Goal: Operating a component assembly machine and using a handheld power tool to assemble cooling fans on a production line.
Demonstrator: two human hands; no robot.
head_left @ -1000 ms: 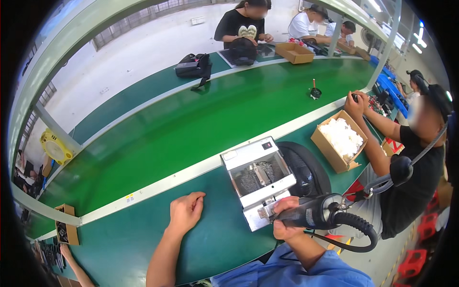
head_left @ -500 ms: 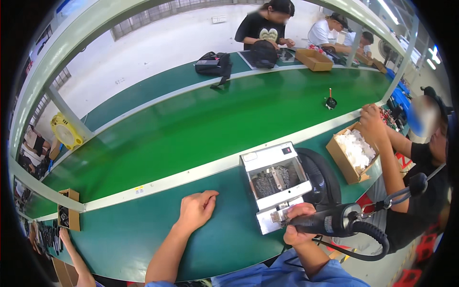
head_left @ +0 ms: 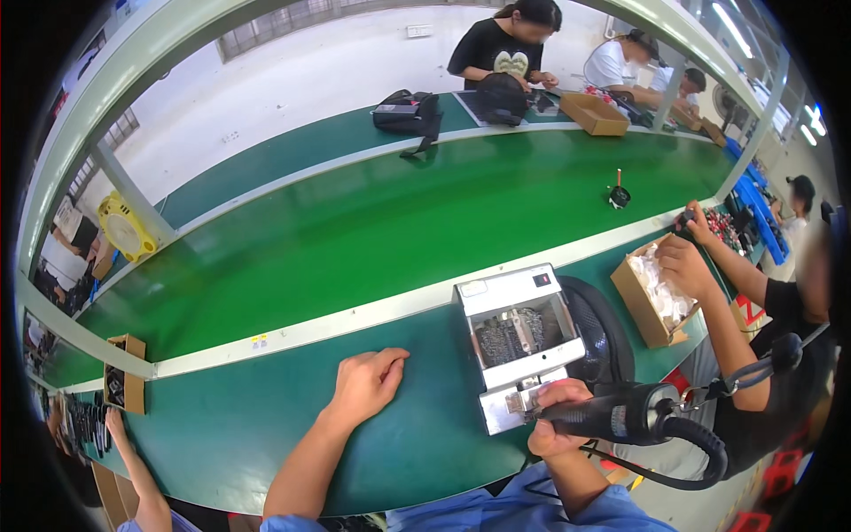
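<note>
My right hand (head_left: 560, 420) grips a black electric screwdriver (head_left: 612, 413), which lies nearly level with its tip at the front outlet of a silver screw feeder (head_left: 519, 332). Dark small screws (head_left: 496, 341) fill the feeder's open tray. The screwdriver's tip is partly hidden by my fingers, so I cannot tell whether it touches the outlet. My left hand (head_left: 368, 383) rests on the green bench (head_left: 266, 426) left of the feeder, fingers curled under and thumb against the index finger. Nothing shows in it.
Behind the bench runs a green conveyor belt (head_left: 399, 248) with a small round black part (head_left: 619, 197) on it. Right of the feeder are a black bag (head_left: 603, 341) and a carton of white pieces (head_left: 651, 306), where a co-worker's hand reaches. A cable and hanger hold the screwdriver.
The co-worker's near hand at the right has come down to the carton of white pieces. The view has shifted slightly. My hands stay in nearly the same places.
</note>
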